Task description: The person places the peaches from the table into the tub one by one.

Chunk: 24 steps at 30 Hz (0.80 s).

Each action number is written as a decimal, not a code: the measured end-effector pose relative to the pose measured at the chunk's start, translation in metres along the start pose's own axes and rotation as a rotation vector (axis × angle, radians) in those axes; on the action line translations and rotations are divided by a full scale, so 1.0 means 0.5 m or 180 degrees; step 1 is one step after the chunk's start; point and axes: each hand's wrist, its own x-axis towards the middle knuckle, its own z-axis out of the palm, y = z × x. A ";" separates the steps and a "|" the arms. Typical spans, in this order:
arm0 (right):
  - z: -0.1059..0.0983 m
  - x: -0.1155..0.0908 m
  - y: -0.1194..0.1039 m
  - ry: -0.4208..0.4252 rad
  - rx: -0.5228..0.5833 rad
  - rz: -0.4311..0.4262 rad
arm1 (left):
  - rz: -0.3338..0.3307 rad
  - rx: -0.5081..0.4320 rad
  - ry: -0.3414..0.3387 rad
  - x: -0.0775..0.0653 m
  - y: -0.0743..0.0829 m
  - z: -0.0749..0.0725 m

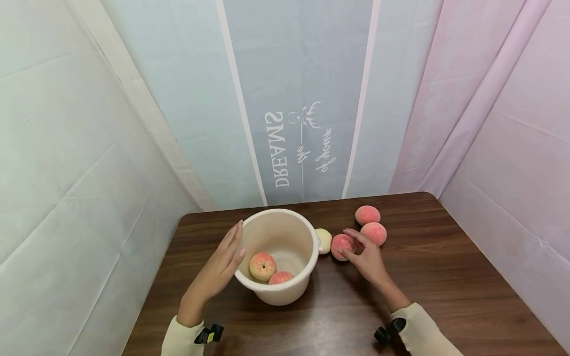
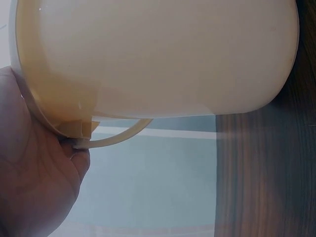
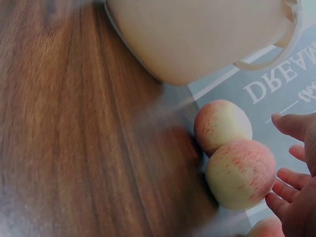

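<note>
A cream plastic bucket (image 1: 285, 295) stands on the table, with two peaches inside; one peach (image 1: 262, 267) shows its stem end. My left hand (image 1: 218, 267) rests against the bucket's left rim, its fingers straight; the left wrist view shows it beside the handle joint. To the right of the bucket, my right hand (image 1: 367, 257) reaches round a pink peach (image 1: 342, 246) with thumb and fingers spread apart. In the right wrist view its fingertips (image 3: 271, 198) are right at that peach's side, and the thumb stands away. A paler peach (image 1: 324, 241) lies between it and the bucket.
Behind my right hand lie two more pink peaches, one farther back (image 1: 367, 214) and one nearer (image 1: 374, 233). The dark wooden table (image 1: 445, 277) ends at a printed cloth backdrop (image 1: 307, 74). Pale cloth walls rise on both sides. The bucket's handle (image 3: 269, 64) hangs along its side.
</note>
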 end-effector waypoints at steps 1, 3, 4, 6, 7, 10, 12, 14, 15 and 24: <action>0.001 -0.001 0.004 0.0009 -0.0014 0.0005 | -0.0001 0.0001 -0.0002 0.000 0.000 0.000; 0.002 -0.002 0.012 0.0030 -0.0043 0.0037 | 0.0002 -0.0003 -0.0001 0.000 -0.001 0.001; 0.003 -0.002 0.016 0.0041 -0.0064 0.0054 | -0.0001 -0.0010 -0.0004 -0.001 0.000 0.001; 0.003 -0.003 0.022 0.0040 -0.0106 0.0110 | -0.0002 -0.0001 -0.0005 -0.001 0.000 0.001; 0.003 -0.003 0.025 0.0032 -0.0138 0.0148 | -0.0005 0.0001 -0.0008 -0.001 0.000 0.001; 0.004 -0.006 0.031 0.0007 -0.0230 0.0268 | -0.0005 -0.0008 -0.0011 -0.002 0.000 0.001; 0.004 -0.007 0.036 -0.0017 -0.0240 0.0309 | -0.0002 -0.0008 -0.0007 -0.002 -0.001 0.001; 0.005 -0.007 0.041 -0.0029 -0.0226 0.0331 | -0.0002 -0.0008 -0.0002 -0.001 -0.001 0.002; 0.006 -0.006 0.043 -0.0040 -0.0197 0.0326 | -0.0001 -0.0008 -0.0001 -0.001 -0.002 0.002; 0.010 0.000 0.059 -0.0123 -0.0219 0.0351 | 0.0015 -0.0023 0.0018 -0.002 -0.004 0.002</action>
